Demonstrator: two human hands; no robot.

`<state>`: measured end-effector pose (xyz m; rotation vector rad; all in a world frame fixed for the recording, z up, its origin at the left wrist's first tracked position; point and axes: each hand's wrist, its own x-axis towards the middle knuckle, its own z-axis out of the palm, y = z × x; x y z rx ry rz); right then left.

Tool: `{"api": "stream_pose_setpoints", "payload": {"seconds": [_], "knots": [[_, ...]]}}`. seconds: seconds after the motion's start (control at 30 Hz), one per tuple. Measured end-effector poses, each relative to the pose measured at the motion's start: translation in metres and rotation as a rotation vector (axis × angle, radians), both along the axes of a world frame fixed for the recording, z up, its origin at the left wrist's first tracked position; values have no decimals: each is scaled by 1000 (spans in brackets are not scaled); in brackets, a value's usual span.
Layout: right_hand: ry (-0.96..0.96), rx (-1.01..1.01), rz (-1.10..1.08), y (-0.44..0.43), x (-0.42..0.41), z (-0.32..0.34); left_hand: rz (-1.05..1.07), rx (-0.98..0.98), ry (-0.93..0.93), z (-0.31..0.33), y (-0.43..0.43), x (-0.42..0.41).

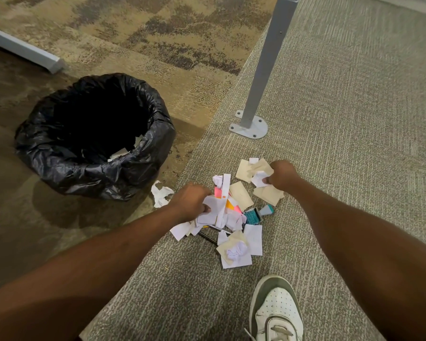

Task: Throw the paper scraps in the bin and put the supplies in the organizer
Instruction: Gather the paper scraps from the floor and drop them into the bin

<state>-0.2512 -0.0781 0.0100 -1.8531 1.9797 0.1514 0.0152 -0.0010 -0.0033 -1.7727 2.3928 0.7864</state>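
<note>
Bin (94, 134) with black bag, up and to the left of both hands, mouth open and facing up. Left hand (191, 201) nearer to it, closed on a bunch of white paper scraps (213, 209). Right hand (282, 177) farther off, pinching one small white scrap (258, 179). More scraps, white, tan and pink, spread on the carpet (354, 119) between the hands. Teal stamp (266, 209) half buried under them. No organizer in view.
</note>
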Motion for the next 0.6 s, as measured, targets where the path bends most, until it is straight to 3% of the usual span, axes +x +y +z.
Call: {"api": "stream_pose_setpoints", "payload": {"seconds": [0.17,0.37,0.47,0.6], "knots": [[-127,30,-38,-12,3,12,100,64,62,10,1,3],[-308,-1,-73,-23,24,23,349,166,321,24,-2,19],[-302,-1,-25,-21,36,17,411,260,408,30,-1,31],[-199,7,29,-19,43,5,410,246,279,34,0,44]]}}
